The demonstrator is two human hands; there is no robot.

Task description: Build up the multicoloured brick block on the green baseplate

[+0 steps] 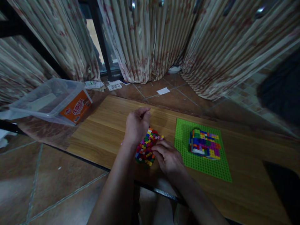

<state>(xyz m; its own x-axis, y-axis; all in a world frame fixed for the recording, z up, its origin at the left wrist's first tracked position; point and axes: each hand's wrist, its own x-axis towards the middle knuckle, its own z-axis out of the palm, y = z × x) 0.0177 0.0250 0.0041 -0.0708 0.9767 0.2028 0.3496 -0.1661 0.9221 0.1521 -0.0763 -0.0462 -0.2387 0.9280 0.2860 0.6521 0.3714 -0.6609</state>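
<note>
A heap of small multicoloured building bricks [148,144] lies on the wooden table, between my two hands. My left hand [137,126] is raised over the heap's far left side, its fingers curled together; whatever they may hold is hidden. At the heap's right edge, my right hand [168,157] has thumb and forefinger drawn together among the bricks, and I cannot make out what is between them. To the right lies a green studded baseplate [182,128], bearing a built block of coloured bricks [205,143] several layers high.
The wooden table [100,131] runs left to right, with its dark front edge near me. A clear plastic bin [53,93] with an orange label stands beyond its left end. A dark flat object [283,184] lies at right. Papers [114,85] and curtains [145,40] are behind.
</note>
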